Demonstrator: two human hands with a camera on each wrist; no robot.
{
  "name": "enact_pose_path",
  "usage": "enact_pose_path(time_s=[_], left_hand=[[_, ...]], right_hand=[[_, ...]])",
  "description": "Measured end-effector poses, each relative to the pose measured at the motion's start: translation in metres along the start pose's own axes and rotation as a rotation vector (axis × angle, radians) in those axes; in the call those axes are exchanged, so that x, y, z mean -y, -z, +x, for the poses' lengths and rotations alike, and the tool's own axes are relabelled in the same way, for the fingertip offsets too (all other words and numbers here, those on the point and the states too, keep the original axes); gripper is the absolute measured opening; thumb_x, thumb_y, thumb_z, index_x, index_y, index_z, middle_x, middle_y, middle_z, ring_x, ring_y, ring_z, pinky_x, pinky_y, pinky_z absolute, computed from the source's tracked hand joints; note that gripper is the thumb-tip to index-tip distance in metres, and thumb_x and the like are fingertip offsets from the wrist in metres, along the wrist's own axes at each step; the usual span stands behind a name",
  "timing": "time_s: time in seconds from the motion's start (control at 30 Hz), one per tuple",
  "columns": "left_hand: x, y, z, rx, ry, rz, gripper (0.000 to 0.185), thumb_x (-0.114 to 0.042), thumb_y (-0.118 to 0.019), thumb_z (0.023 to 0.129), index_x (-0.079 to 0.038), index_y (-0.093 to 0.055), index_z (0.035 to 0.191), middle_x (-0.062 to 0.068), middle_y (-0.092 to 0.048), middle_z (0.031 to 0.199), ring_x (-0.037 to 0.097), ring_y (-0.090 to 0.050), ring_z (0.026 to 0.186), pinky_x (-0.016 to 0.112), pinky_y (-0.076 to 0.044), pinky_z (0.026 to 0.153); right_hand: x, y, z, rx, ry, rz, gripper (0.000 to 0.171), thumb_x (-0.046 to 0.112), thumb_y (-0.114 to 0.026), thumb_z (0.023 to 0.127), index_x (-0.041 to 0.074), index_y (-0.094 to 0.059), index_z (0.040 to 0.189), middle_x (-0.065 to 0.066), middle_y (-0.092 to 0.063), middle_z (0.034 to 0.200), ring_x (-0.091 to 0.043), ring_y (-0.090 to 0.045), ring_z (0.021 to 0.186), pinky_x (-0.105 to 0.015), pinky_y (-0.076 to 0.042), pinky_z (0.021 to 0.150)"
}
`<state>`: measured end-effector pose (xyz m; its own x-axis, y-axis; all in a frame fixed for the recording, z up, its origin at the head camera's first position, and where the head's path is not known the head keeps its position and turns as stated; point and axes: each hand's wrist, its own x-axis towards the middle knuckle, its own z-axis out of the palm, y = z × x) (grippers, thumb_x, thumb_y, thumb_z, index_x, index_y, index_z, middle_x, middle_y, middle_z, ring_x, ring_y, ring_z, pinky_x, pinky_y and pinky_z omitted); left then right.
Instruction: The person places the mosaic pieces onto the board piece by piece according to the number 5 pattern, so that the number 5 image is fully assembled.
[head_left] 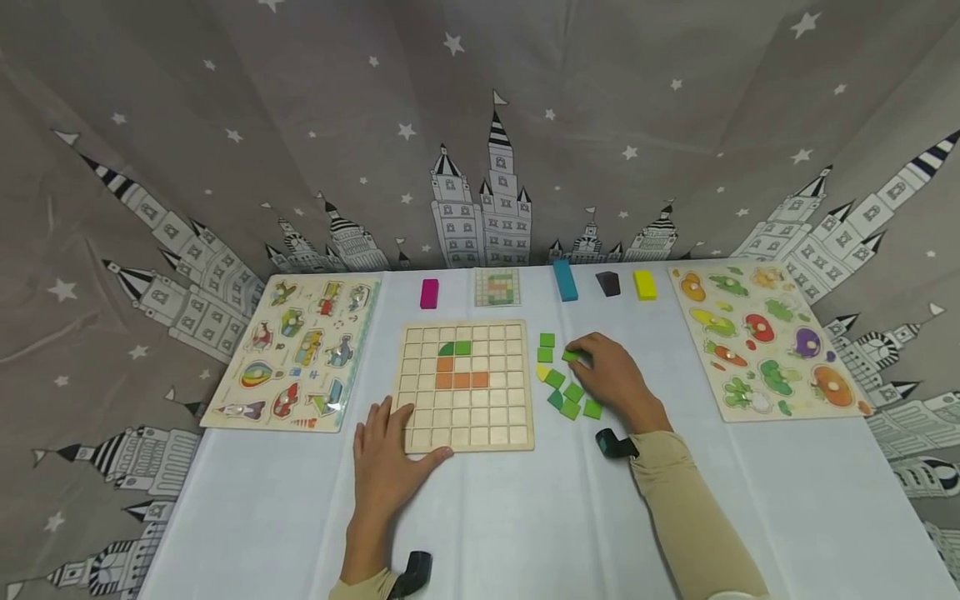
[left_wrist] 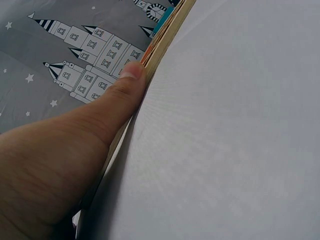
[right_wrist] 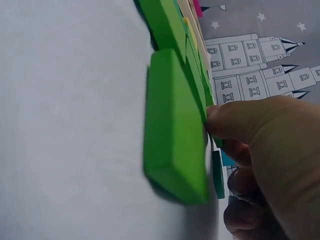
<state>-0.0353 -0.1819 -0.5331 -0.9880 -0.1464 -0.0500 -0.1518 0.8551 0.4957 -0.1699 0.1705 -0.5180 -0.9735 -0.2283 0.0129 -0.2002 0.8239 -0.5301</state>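
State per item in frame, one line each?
Grid board: flat on the table, partly filled with two green and four orange tiles.
Loose green tiles: scattered right of the board.
Left hand: flat, fingers straight, resting on the board's near corner.
Right hand: pinching a green tile.
Side puzzles: pieces seated.

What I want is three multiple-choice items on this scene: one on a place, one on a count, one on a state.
1. Relative to the grid board, the loose green tiles lie: A) left B) right C) behind.
2. Orange tiles on the board: A) two B) six C) four.
3. The left hand: A) lies flat on the board's corner B) makes a fist C) lifts a block.
Answers: 1 B, the head view shows them right of it; 2 C, one sits above a row of three; 3 A, its fingers lie straight on the near left corner.
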Motion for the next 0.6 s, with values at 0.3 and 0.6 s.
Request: enact_pose_path(time_s=[0.3, 0.6], left_hand=[[-0.001, 0.001, 0.000, 0.007, 0.006, 0.003, 0.100, -0.069, -0.081, 0.071, -0.015, -0.047, 0.148, 0.018, -0.025, 0.167, 0.041, -0.010, 0.159, 0.061, -0.002, 0.128], [-0.002, 0.002, 0.000, 0.004, 0.008, 0.009, 0.101, -0.069, -0.081, 0.071, -0.014, -0.047, 0.148, 0.018, -0.025, 0.167, 0.040, -0.010, 0.159, 0.060, -0.002, 0.128]], right_hand=[[0.008, -0.002, 0.008, 0.003, -0.004, 0.039, 0.028, 0.022, -0.069, 0.097, 0.015, -0.070, 0.124, -0.008, -0.065, 0.134, -0.028, -0.060, 0.128, -0.049, -0.048, 0.112], [0.034, -0.003, 0.026, 0.037, 0.083, 0.087, 0.028, 0.023, -0.068, 0.098, 0.014, -0.071, 0.124, -0.008, -0.066, 0.131, -0.029, -0.061, 0.127, -0.049, -0.050, 0.109]])
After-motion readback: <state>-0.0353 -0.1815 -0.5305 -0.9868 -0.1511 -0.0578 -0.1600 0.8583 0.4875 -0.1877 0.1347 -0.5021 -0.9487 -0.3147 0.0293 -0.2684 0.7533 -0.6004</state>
